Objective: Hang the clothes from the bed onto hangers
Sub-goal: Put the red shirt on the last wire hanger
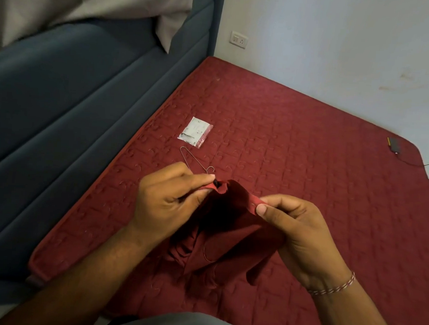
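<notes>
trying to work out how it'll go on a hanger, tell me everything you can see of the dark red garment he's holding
The dark red cloth garment is soft and crumpled, nearly matching the quilted red mattress beneath. Its upper edge is stretched between the left hand and right hand, whose fingers pinch it at either end. The rest sags in folds onto the mattress. Its type is unclear.

Garment (229, 236) on bed (308, 168) centre; wire hanger (192, 158) just beyond (12 o'clock), packet (195, 135) behind; phone (394, 145) at 2 o'clock.

Left hand (171, 197) and right hand (297, 230) pinch a maroon garment (229, 233) above the bed (309, 155). A wire hanger (193, 159) lies beyond, near a packet (195, 135).
</notes>
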